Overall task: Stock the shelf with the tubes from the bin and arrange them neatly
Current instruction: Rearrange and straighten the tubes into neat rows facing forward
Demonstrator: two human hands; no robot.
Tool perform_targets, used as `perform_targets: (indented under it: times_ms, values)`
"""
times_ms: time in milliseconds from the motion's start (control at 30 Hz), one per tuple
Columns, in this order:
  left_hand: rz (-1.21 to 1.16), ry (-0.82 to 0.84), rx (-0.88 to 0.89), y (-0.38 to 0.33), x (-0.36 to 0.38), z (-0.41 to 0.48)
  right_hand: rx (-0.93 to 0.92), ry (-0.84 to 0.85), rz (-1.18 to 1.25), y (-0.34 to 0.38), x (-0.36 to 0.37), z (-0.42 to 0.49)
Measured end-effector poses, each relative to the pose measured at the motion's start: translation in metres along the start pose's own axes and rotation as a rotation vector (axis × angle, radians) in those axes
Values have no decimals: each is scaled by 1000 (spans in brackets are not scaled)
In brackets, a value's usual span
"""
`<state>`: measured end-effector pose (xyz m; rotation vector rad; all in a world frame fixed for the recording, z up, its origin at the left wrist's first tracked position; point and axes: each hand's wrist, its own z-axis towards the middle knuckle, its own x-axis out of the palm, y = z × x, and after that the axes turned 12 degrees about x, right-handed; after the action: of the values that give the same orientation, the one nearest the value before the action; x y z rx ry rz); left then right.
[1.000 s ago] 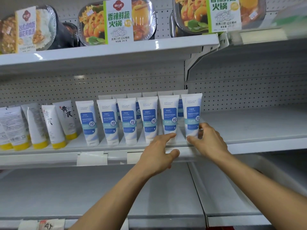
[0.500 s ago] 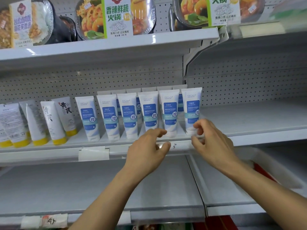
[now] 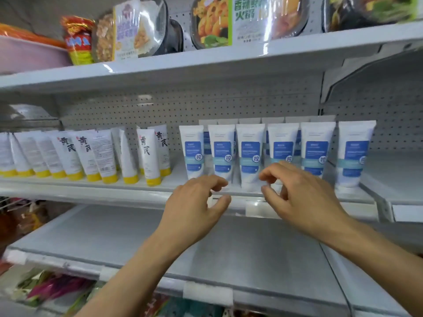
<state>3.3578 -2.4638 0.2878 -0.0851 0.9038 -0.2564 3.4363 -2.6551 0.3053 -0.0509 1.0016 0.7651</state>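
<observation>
Several white tubes with blue labels (image 3: 250, 154) stand cap-down in a straight front row on the middle shelf (image 3: 160, 186), with a second row behind them. The rightmost tube (image 3: 354, 154) stands at the shelf's right end. My left hand (image 3: 196, 202) hovers in front of the row with curled, parted fingers and holds nothing. My right hand (image 3: 299, 191) hovers beside it, just before the fourth and fifth tubes, fingers loosely bent and empty. No bin is in view.
White tubes with yellow caps (image 3: 91, 154) lean in a loose group at the left of the same shelf. Food boxes (image 3: 210, 21) sit on the top shelf. The shelf below (image 3: 229, 248) is bare metal. Coloured packets (image 3: 52, 289) show at the bottom left.
My right hand has let go of the rightmost tube and pulled back. Both hands have moved left along the row, and the view has swung left, showing more yellow-capped tubes.
</observation>
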Motion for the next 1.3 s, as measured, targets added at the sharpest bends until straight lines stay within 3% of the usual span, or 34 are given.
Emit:
perform_targets:
  times_ms: [167, 467, 700, 967, 1200, 1300]
  values:
    - [62, -44, 45, 64, -55, -7, -123, -31, 16, 70, 13, 33]
    - [82, -49, 225, 212, -163, 31, -170, -123, -22, 192, 27, 126]
    - [-69, 150, 289, 298, -197, 102, -137, 126, -230, 227, 43, 206]
    - [44, 522, 394, 324, -169, 170, -83, 485, -403, 237, 75, 263]
    - [-1, 691, 419, 329, -134, 205, -204, 700, -326, 238, 96, 292]
    - [-81, 716, 403, 334, -122, 209, -231, 705, -285, 230, 105, 299]
